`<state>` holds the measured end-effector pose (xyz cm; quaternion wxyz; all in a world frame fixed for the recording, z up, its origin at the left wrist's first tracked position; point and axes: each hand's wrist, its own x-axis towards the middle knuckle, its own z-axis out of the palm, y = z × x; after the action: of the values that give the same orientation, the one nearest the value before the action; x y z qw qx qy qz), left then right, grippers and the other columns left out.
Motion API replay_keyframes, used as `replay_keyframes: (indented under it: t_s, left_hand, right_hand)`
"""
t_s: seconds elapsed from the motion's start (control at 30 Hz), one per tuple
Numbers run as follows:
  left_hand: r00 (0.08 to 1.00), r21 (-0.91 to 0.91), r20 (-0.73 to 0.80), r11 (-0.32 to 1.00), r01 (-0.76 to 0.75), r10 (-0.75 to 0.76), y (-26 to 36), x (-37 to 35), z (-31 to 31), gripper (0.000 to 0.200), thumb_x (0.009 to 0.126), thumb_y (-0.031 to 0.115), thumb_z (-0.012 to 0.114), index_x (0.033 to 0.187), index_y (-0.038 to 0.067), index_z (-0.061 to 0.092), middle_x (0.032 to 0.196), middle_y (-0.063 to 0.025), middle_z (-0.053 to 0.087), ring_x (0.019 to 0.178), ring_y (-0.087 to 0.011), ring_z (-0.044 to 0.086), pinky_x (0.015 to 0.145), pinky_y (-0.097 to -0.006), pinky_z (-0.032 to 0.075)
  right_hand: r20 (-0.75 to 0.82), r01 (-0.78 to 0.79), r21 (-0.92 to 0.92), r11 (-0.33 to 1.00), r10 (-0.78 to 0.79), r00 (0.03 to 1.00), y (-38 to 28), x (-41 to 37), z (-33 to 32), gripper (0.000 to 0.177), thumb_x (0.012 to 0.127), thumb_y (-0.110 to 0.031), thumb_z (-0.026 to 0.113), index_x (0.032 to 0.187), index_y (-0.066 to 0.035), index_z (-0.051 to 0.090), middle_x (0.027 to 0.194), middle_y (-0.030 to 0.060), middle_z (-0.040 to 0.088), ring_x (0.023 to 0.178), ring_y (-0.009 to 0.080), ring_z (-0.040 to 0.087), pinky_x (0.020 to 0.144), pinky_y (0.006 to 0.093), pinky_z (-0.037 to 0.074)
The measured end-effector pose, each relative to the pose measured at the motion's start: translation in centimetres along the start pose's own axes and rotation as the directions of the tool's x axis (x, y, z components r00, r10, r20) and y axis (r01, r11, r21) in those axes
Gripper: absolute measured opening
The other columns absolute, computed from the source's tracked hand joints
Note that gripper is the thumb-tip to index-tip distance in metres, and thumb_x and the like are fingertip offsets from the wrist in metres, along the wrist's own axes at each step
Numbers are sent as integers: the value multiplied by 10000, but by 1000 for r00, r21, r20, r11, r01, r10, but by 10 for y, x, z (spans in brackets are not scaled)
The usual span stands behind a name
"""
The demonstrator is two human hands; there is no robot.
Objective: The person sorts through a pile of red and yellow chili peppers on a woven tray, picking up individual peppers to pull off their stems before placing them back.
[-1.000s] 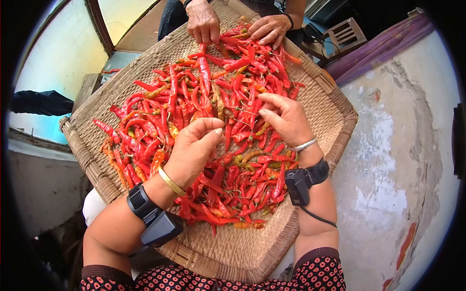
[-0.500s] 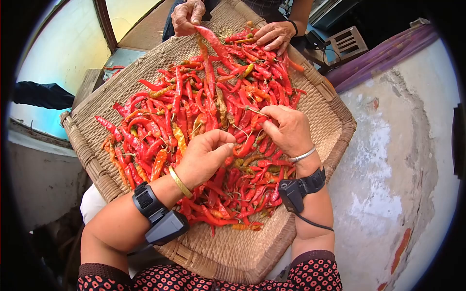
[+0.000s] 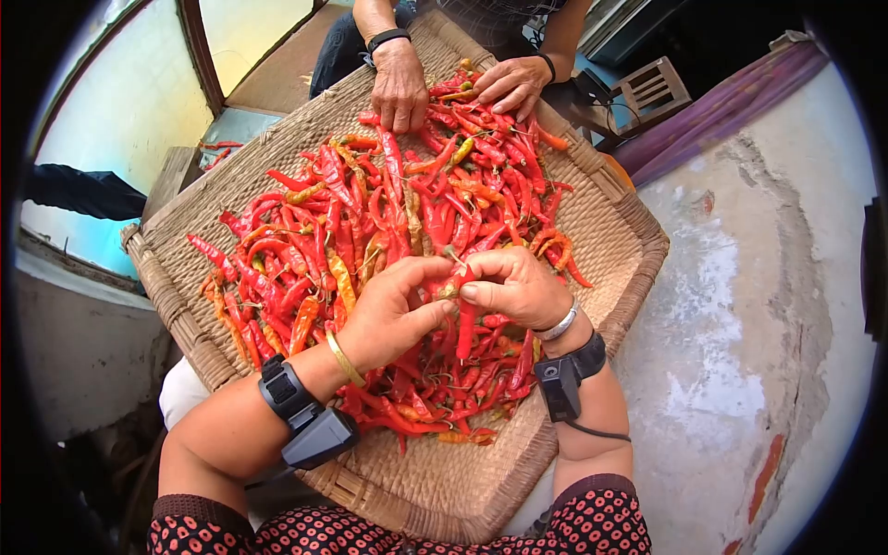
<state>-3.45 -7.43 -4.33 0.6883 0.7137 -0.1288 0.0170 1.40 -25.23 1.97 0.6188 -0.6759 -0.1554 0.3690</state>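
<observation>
My left hand [image 3: 402,303], with a gold bangle at its wrist, is closed in a pinch on a chili pepper near a brownish-green stem end. Close beside it, my right hand [image 3: 520,291] pinches a red chili pepper [image 3: 465,331] that hangs down from the fingertips, its stem pointing up. Whether both hands grip the same pepper is hard to tell. Under them a heap of red chili peppers [image 3: 305,240], some orange or shrivelled brown, lies in a large woven basket tray [image 3: 453,472].
Across the tray, another person's hand [image 3: 400,92] reaches into the peppers, and their second hand [image 3: 514,85] rests on the heap. A small wooden chair [image 3: 655,92] stands beyond the right rim. A worn plaster wall [image 3: 721,324] is at the right.
My hands have come together, and a red pepper now hangs from my right fingers. The other person's hand on the left has lowered from a raised pepper into the heap.
</observation>
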Motion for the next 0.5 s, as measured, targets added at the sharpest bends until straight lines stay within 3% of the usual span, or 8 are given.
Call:
replay_keyframes:
  t_s: [0.07,0.1,0.17,0.23,0.3,0.4,0.47,0.5]
  left_hand:
    - [968,-228,184,951,210,-170,-4,-3,1,320,792,95,638,1093,29,555,835,1,580,666,-37,508,573,-202,440]
    - [970,-205,177,958,199,-164,-4,-4,2,262,814,113,625,1051,13,576,752,26,588,687,-28,508,577,-201,438]
    - [970,-205,174,957,206,-171,0,-3,1,242,822,120,618,1032,9,577,752,20,585,676,-30,507,571,-199,435]
    - [966,-211,177,952,223,-187,9,-6,-2,224,830,128,611,1014,5,578,752,14,582,664,-33,505,565,-198,432]
    - [813,-204,241,792,576,-529,18,-2,-7,158,841,142,602,934,15,587,740,11,576,654,-36,499,570,-195,427]
    - [809,-266,250,765,586,-533,16,-2,-9,118,846,147,592,869,31,583,722,18,567,632,-37,488,554,-194,417]
    - [826,-264,256,785,560,-503,15,-3,-7,117,841,147,596,860,32,582,715,24,562,629,-36,486,552,-197,417]
    - [842,-261,266,806,531,-469,14,-3,-6,116,837,146,599,850,32,581,708,30,558,626,-34,483,551,-200,417]
  right_hand:
    - [-4,-1,5,1000,1,1000,-1,-1,0,112,838,-136,583,881,-34,602,722,-36,554,614,35,501,555,184,414]
    - [-24,-17,38,999,18,1000,-1,-1,1,112,837,-125,577,895,-32,599,723,-37,554,612,36,501,551,184,413]
    - [-41,-31,69,997,34,999,0,-1,2,116,835,-115,572,909,-30,596,724,-38,553,610,36,501,547,183,412]
    - [-176,17,6,1000,-16,984,2,-4,5,129,828,-102,568,933,-32,592,732,-38,558,603,37,498,544,179,409]
    - [-180,9,-50,999,-18,984,4,-6,-10,130,827,-105,571,933,-33,593,737,-37,563,605,35,496,546,179,409]
    - [-211,60,-145,988,-90,973,11,-3,-25,113,820,-121,586,897,-40,607,716,-37,562,616,24,487,547,176,405]
    - [-295,-112,-412,904,-16,955,15,-5,-39,88,814,-109,591,859,-38,617,679,-40,546,625,15,483,553,182,410]
    - [-353,-173,-442,880,7,936,9,-7,-39,61,812,-86,586,824,-38,621,644,-45,530,613,17,482,551,179,411]
